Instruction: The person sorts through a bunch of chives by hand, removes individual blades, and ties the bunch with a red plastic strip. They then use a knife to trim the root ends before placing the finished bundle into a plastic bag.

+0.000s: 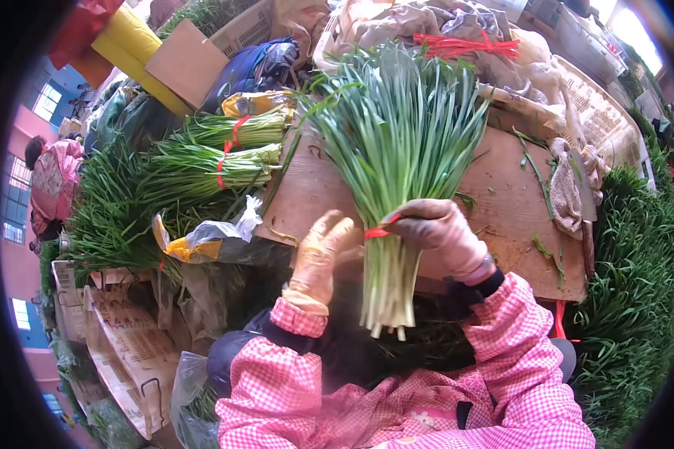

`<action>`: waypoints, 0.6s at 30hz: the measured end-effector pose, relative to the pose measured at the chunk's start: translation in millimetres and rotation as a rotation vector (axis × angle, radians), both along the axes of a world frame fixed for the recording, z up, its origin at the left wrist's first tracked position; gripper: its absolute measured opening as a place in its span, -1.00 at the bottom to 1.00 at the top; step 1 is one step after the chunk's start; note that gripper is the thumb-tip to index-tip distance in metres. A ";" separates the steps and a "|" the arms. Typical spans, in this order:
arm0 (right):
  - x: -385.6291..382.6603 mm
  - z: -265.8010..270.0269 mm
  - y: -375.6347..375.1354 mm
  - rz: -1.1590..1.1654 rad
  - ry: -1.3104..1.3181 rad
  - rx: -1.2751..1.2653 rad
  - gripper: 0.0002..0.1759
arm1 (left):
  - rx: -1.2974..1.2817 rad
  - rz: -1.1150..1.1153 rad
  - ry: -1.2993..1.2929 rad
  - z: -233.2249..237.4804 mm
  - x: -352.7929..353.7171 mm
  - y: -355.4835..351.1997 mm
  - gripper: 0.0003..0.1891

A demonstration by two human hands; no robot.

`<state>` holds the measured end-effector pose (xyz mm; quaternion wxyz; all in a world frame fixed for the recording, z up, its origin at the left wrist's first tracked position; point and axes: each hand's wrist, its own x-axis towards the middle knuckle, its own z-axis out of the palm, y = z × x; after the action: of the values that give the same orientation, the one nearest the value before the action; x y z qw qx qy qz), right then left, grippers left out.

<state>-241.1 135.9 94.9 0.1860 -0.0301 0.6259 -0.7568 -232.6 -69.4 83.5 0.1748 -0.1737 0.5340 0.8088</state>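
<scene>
A bunch of garlic chives stands before me, leaves fanned upward, pale stems hanging over the near edge of a wooden board. Around its stems runs a red tie. My right hand, in a dirty pale glove, is closed at the right side of the stems, pinching the tie's end. On the left, my left hand, in a yellowish glove, is held beside the stems. Its fingers are bent loosely, apart from the thumb, and nothing shows in them; the thumb is blurred.
Two red-tied chive bunches lie at the left, above a plastic bag. A cloth and a blade lie at the board's right edge. Red ties rest on a covered crate behind. Loose greens pile up at right. A person is far left.
</scene>
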 end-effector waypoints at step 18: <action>26.7 115.9 54.4 0.137 1.215 0.699 -0.81 | 0.420 -0.376 0.495 65.2 -59.3 96.6 -0.34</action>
<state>-214.5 190.3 210.8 -0.1507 -0.4251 0.8222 -0.3471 -291.9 27.2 148.6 0.2177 0.1679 0.4054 0.8718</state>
